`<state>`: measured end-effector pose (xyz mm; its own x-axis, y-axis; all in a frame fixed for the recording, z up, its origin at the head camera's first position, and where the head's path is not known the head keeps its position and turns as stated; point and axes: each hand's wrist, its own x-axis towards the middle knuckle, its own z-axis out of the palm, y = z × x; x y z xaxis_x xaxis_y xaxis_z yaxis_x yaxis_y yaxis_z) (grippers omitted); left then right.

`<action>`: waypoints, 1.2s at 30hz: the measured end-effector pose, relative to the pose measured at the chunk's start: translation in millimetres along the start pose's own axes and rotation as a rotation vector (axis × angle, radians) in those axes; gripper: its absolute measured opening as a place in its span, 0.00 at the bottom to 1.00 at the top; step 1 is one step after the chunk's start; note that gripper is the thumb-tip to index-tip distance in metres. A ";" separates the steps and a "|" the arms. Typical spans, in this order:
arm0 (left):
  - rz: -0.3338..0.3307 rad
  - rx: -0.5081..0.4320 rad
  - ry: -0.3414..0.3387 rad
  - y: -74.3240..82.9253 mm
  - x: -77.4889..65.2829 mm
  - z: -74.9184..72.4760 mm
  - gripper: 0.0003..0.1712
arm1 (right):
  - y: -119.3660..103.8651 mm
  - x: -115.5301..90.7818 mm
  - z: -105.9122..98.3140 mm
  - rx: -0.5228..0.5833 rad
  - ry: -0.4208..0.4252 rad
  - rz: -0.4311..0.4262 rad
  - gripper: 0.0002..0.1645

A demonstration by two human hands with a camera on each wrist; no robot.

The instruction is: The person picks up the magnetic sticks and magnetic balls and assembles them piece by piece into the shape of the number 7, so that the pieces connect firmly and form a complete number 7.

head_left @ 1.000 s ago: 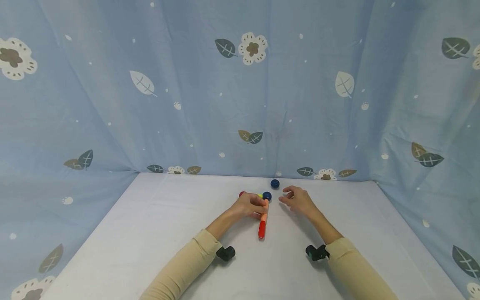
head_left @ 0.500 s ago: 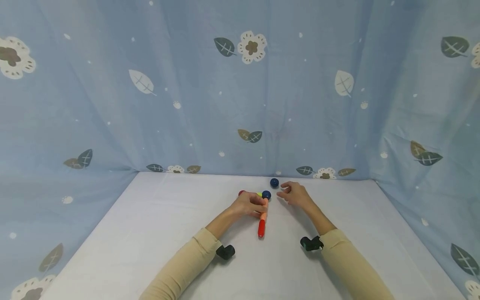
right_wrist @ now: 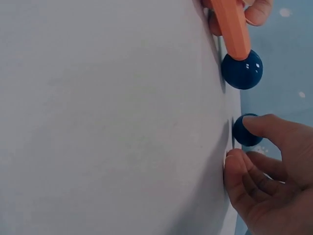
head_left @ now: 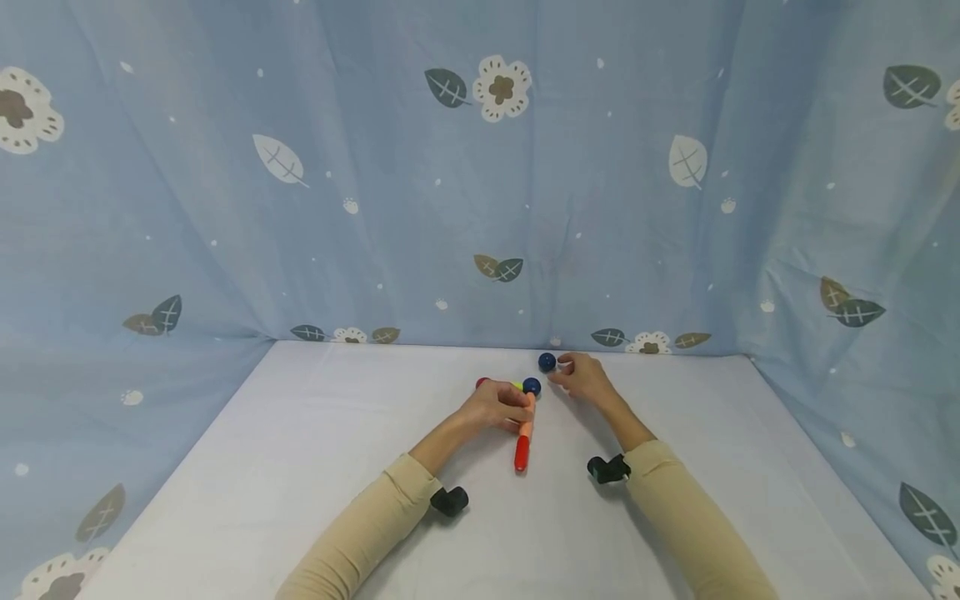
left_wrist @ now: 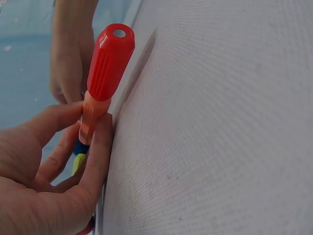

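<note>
My left hand (head_left: 491, 406) pinches an orange rod (right_wrist: 232, 29) between thumb and fingers, low over the white table. A red rod (left_wrist: 110, 63) joins its near end, with a small metal disc at the tip. At the far end of the orange rod sits a blue ball (head_left: 532, 387). A yellow-green piece (left_wrist: 78, 164) lies beside that ball, and a red ball (head_left: 483, 382) shows partly behind the left hand. My right hand (head_left: 587, 379) is at a second, loose blue ball (head_left: 547, 362), fingers apart. Its thumb overlaps this ball in the right wrist view; contact is unclear.
The white tabletop (head_left: 315, 467) ends at a blue patterned curtain (head_left: 405, 208) just behind the loose ball. Curtain also hangs at both sides. A black wrist camera (head_left: 450, 502) sits below the left sleeve, another black camera (head_left: 607, 469) by the right one.
My right hand has moved left and toward the back, from beside the joined blue ball to the loose one. The left hand and the joined pieces stay almost still.
</note>
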<state>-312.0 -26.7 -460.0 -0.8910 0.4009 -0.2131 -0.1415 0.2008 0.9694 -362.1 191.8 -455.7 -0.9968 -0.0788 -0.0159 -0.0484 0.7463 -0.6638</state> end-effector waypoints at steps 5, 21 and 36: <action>0.003 0.010 -0.001 -0.2 0.8 -0.2 0.13 | -1.9 4.9 0.6 0.007 -0.004 0.031 0.32; 0.026 -0.020 -0.009 -4.5 1.9 -0.6 0.13 | -3.0 10.9 9.7 -0.045 0.033 0.040 0.32; 0.025 0.006 -0.003 -4.1 2.0 -0.4 0.13 | -5.5 8.5 14.0 -0.082 0.096 0.043 0.30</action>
<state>-313.4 -27.0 -464.4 -0.8929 0.4088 -0.1888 -0.1162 0.1959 0.9737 -369.4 177.7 -462.6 -0.9994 0.0150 0.0312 -0.0068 0.7997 -0.6003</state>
